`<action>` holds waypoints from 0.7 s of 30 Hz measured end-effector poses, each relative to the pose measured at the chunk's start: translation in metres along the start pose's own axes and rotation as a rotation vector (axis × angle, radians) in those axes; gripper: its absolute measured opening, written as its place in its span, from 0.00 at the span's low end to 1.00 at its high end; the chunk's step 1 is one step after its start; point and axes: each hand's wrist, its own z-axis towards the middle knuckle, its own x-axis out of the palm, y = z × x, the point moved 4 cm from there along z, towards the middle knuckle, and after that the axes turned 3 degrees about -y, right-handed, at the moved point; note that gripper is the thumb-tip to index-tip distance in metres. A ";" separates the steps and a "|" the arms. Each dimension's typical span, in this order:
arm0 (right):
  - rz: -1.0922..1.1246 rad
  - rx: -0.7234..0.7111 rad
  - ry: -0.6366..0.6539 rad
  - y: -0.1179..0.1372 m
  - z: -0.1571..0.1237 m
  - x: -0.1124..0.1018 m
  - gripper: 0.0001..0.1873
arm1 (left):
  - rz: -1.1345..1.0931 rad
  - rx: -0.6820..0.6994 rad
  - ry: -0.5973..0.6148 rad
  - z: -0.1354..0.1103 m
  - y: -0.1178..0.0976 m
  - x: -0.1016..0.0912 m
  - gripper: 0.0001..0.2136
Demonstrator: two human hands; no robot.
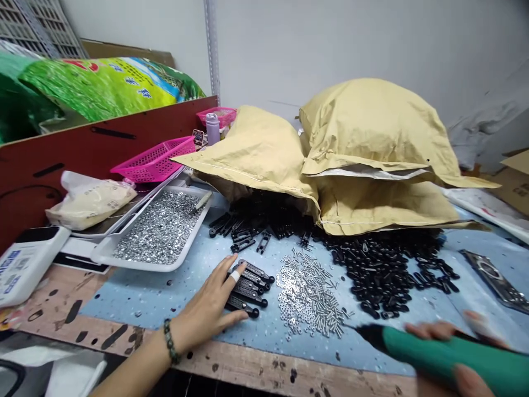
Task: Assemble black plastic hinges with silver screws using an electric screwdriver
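Note:
My left hand [217, 295] lies with fingers spread over a small row of black plastic arm-like parts [252, 286] on the blue mat; a pale band wraps one finger. In my right hand [471, 353], partly blurred, is a green electric screwdriver [438, 350] with a black nose. Its tip points left, at the edge of a pile of small silver screws [324, 300]. Silver nuts [293, 300] lie spread beside the screws. Behind them is a heap of small black plastic pieces [380, 273]. More black arm-like parts [242, 220] lie near the paper sacks.
A white tray [173, 267] full of small metal pieces stands to the left. Large tan sacks [372, 121] rest across the back. Pink baskets [152, 160], a purple bottle [212, 129] and a scale-like white box [31, 267] line the left. A black metallic object [494, 278] lies right.

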 end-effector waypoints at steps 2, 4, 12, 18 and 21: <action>0.161 0.023 0.042 -0.001 0.009 0.036 0.14 | -0.024 -0.016 0.036 0.008 0.004 0.008 0.43; 0.249 0.007 0.179 -0.003 0.011 0.080 0.14 | -0.035 -0.018 0.053 0.014 0.005 0.015 0.44; 0.226 -0.106 0.350 -0.025 -0.002 0.170 0.08 | 0.001 0.104 0.103 0.022 0.010 0.013 0.44; 0.256 -0.117 0.459 -0.032 -0.001 0.185 0.05 | -0.062 0.103 0.100 0.024 0.011 0.012 0.41; 0.251 -0.104 0.509 -0.037 -0.001 0.188 0.05 | -0.076 0.093 0.095 0.023 0.011 0.012 0.41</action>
